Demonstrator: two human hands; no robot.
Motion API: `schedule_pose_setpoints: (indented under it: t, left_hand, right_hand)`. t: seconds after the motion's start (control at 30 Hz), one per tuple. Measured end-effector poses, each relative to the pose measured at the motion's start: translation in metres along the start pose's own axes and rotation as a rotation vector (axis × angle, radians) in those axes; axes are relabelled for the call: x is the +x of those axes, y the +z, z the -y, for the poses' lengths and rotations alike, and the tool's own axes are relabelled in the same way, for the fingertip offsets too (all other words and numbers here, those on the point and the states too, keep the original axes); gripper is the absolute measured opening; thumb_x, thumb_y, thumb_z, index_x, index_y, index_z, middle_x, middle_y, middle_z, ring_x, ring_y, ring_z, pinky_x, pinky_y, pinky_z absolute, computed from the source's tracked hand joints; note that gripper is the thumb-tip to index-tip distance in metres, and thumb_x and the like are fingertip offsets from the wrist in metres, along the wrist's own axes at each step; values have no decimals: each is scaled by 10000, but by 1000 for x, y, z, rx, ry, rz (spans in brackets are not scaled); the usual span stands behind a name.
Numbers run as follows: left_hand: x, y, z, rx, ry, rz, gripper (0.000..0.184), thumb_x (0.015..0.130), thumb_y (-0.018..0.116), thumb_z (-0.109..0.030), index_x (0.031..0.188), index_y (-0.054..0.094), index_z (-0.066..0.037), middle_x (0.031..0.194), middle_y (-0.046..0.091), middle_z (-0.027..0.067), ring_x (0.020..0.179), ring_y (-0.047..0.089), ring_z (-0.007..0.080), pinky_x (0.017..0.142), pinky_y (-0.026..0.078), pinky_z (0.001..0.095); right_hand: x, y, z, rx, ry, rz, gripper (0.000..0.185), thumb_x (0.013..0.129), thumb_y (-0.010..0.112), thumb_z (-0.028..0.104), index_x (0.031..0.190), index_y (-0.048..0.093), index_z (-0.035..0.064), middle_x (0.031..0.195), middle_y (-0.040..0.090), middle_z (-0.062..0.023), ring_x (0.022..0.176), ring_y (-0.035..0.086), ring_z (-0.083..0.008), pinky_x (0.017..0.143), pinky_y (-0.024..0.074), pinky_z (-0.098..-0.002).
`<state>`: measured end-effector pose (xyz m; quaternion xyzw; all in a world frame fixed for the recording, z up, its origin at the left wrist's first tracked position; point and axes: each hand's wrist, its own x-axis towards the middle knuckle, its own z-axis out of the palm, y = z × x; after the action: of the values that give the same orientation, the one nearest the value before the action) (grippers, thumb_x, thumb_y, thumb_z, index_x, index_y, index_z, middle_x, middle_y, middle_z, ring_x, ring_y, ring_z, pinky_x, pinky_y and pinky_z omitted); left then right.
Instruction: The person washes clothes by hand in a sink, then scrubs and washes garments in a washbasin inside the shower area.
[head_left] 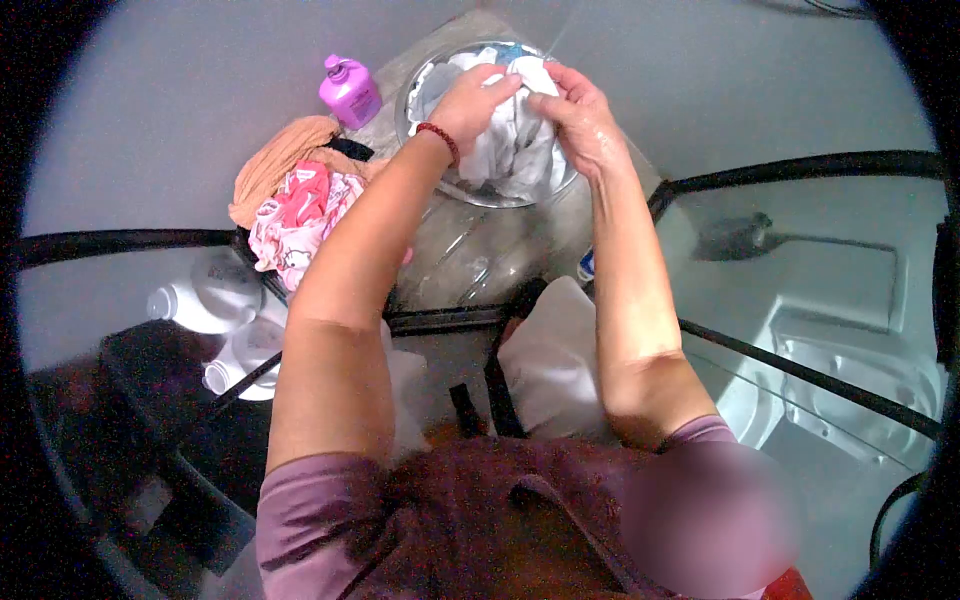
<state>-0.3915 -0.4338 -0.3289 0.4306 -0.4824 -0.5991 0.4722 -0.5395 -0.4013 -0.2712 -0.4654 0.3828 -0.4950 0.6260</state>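
A round metal basin (405,125) holds a heap of wet white cloth (510,165). Above its far side, a fold of white garment (535,75) is stretched between my two hands. My left hand (480,105), with a red beaded bracelet at the wrist, pinches the fold from the left with thumb and fingers. From the right, my right hand (582,112) grips the same garment, its skin wet. A bit of blue (510,52) shows at the basin's far edge. The cloth hides some fingertips.
A purple bottle (350,95) stands left of the basin. Nearer lie peach cloth (275,165) and pink printed clothes (305,215). White jugs (205,300) sit at lower left. The basin rests on a wet grey slab (480,255). Black bars (800,170) and a pale moulded unit (850,300) are at right.
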Motion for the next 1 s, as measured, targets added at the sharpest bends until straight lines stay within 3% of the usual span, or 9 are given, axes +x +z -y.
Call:
schedule_pose_setpoints:
  t: [0.07, 0.13, 0.2, 0.27, 0.5, 0.63, 0.83, 0.93, 1.0]
  left_hand:
    - [3, -1, 3, -80, -49, 2, 408, 802, 613, -269, 1092, 526, 3, 943, 591, 66, 892, 525, 145, 778, 408, 281]
    - [-6, 2, -16, 45, 10, -30, 368, 795, 620, -265, 1048, 561, -5, 938, 590, 62, 883, 523, 141, 775, 410, 278]
    - [-3, 1, -17, 90, 28, -47, 331, 787, 626, -262, 1002, 588, -14, 938, 592, 52, 885, 521, 134, 781, 408, 273]
    - [6, -4, -12, 219, 225, 47, 305, 795, 617, -254, 985, 591, -18, 931, 591, 43, 868, 519, 123, 778, 410, 265]
    - [23, 7, -31, 170, 401, 183, 253, 790, 585, -195, 953, 583, -1, 811, 608, 76, 736, 552, 125, 666, 451, 257]
    - [37, 10, -27, 113, 432, 131, 252, 792, 577, -190, 953, 580, 5, 795, 609, 71, 729, 552, 124, 655, 452, 258]
    - [47, -7, -7, 287, 367, -75, 307, 769, 585, -219, 974, 580, 9, 921, 614, 160, 863, 576, 238, 775, 435, 307]
    - [45, -16, -4, 349, 297, -42, 323, 798, 593, -258, 990, 579, 1, 988, 606, 117, 928, 553, 195, 821, 417, 297]
    - [44, -19, -4, 366, 287, -49, 318, 791, 597, -262, 986, 585, -11, 994, 608, 121, 933, 559, 213, 828, 418, 304]
  right_hand:
    - [5, -9, -11, -123, 28, -2, 492, 674, 641, 34, 1135, 480, -25, 978, 589, -107, 867, 563, -178, 785, 442, -280]
    - [7, -13, -19, -350, 16, 51, 520, 658, 649, 39, 1144, 470, -13, 971, 584, -105, 873, 556, -186, 784, 440, -290]
    - [8, -11, -22, -372, 54, 67, 517, 646, 670, 63, 1120, 478, -12, 967, 578, -101, 873, 550, -194, 782, 439, -298]
    - [13, -9, -26, -377, 70, -24, 489, 642, 675, 74, 1085, 489, -16, 948, 580, -101, 873, 548, -192, 758, 448, -292]
    - [29, -4, -13, -373, -58, -253, 328, 686, 617, 25, 1001, 534, -14, 870, 590, -57, 762, 556, -143, 680, 454, -262]
    - [40, -4, -14, -274, -106, -286, 228, 724, 595, 17, 948, 566, -16, 866, 603, -56, 735, 552, -124, 640, 449, -249]
    - [48, -6, -28, -230, -65, -252, 279, 722, 602, 6, 995, 559, -33, 890, 609, -74, 762, 560, -130, 683, 446, -242]
    - [48, -2, -27, -281, -2, -228, 304, 714, 596, -10, 1012, 544, -36, 922, 604, -84, 782, 565, -140, 708, 447, -253]
    - [49, -1, -28, -179, -2, -254, 295, 718, 595, -7, 1007, 542, -35, 920, 601, -82, 786, 563, -140, 707, 446, -254]
